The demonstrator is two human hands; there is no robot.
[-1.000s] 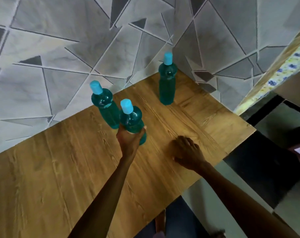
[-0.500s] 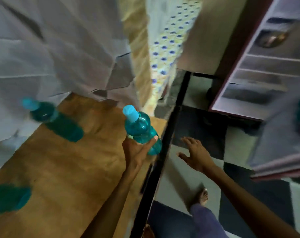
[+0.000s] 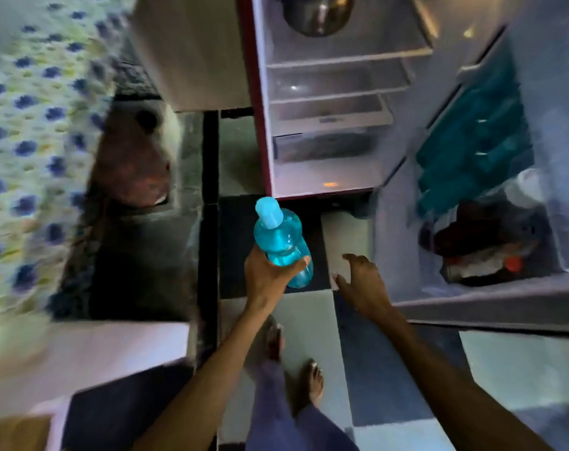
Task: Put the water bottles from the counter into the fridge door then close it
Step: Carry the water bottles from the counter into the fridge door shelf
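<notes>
My left hand [image 3: 268,281] grips a teal water bottle [image 3: 281,240] with a light blue cap, held upright over the floor in front of the open fridge [image 3: 328,102]. My right hand [image 3: 363,286] hovers beside it with fingers spread and nothing in it, close to the lower edge of the open fridge door [image 3: 472,297]. Inside the door rack stand several teal bottles [image 3: 475,144], blurred. The counter is out of view except for a wooden corner [image 3: 13,432] at the bottom left.
The fridge's shelves are mostly bare, with a metal pot [image 3: 315,11] on top. A lower door bin holds dark packets [image 3: 481,242]. A brown clay pot [image 3: 130,164] sits on the floor at left beside a flowered cloth [image 3: 26,141]. My bare feet [image 3: 293,362] stand on checkered tiles.
The view has swung from the counter to the open fridge. My left hand lifted one bottle off the counter and carried it right; my right hand left the counter and moved toward the door.
</notes>
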